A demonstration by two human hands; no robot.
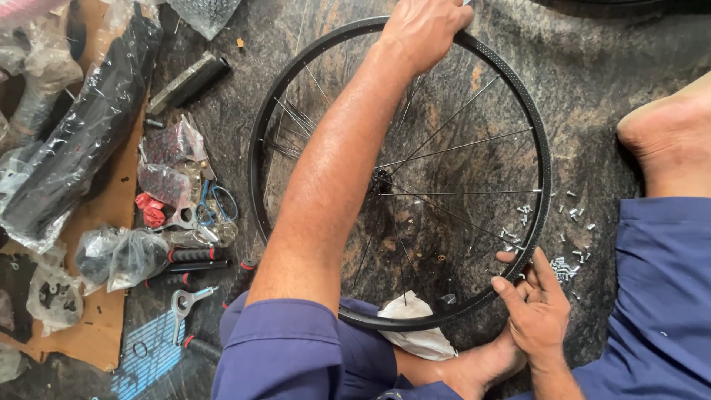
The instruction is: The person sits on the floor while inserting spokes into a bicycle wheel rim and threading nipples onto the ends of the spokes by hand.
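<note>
- The left hand (424, 30) clenches the far edge of the bicycle wheel rim (539, 141), which lies flat on the stone floor (592, 81).
- The right hand (535, 307) pinches the near-right rim edge, probably at a spoke nipple.
- Loose small nipples (566, 268) lie scattered just outside it; tools (194, 259) crowd the left side.

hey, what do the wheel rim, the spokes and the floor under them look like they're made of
The wheel rim looks like metal with a matte black finish; it shows an even dark sheen and a row of small holes. The spokes seem bare steel wire, thin and silvery where they catch light. The floor looks like polished stone, dark with mottled brown veining, though I can't be certain.
</note>
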